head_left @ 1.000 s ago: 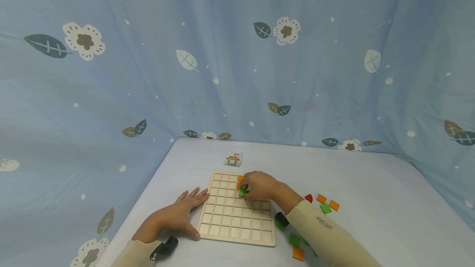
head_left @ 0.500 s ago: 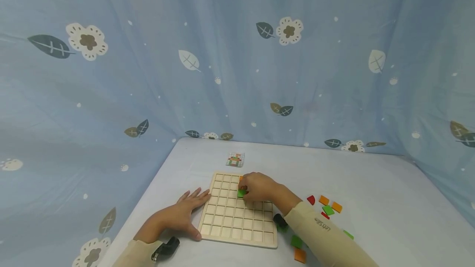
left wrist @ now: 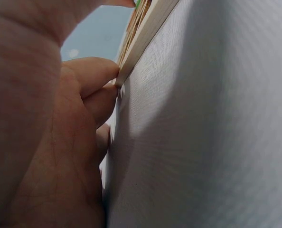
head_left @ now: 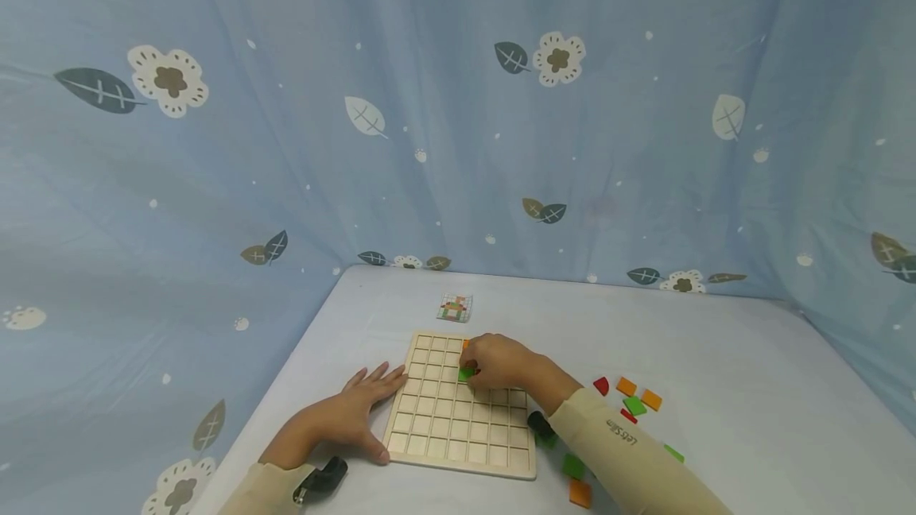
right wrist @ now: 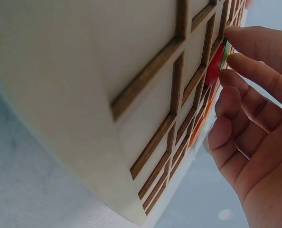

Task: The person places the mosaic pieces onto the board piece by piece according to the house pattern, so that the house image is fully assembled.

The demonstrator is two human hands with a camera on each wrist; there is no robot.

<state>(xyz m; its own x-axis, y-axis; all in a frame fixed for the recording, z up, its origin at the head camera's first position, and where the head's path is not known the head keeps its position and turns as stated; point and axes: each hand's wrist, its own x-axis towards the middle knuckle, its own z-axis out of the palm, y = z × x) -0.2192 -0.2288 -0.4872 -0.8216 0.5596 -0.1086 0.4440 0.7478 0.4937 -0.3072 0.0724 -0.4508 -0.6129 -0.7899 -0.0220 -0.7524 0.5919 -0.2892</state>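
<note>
- The green tile (head_left: 464, 375) is pinched between thumb and fingertips of the right hand (head_left: 497, 361), towards the far end of the board (head_left: 461, 466). Fingers block the view, so whether it's fully seated can't be told.
- Probably light and stiff, painted wood maybe, a bit slick on the face. Best held by two opposite edges, since nothing on the flat top can be gripped.
- Breakage shouldn't be a worry, though a corner could get caught on the ridges.
- The board's left edge is touched by the left hand (head_left: 351, 416), fingers spread, nothing grasped. Looks rigid and fairly light, so it'd likely be nudged if not steadied.
- Board: pale wood look, rounded corners, shallow square pockets split by browner ridges.
- A smooth red piece (right wrist: 214, 66) is seen right by the tile.
- Loose tiles (head_left: 580, 493), flat and mostly square, are scattered on the table (head_left: 751, 388); a fine weave is shown up close on its white cover.
</note>
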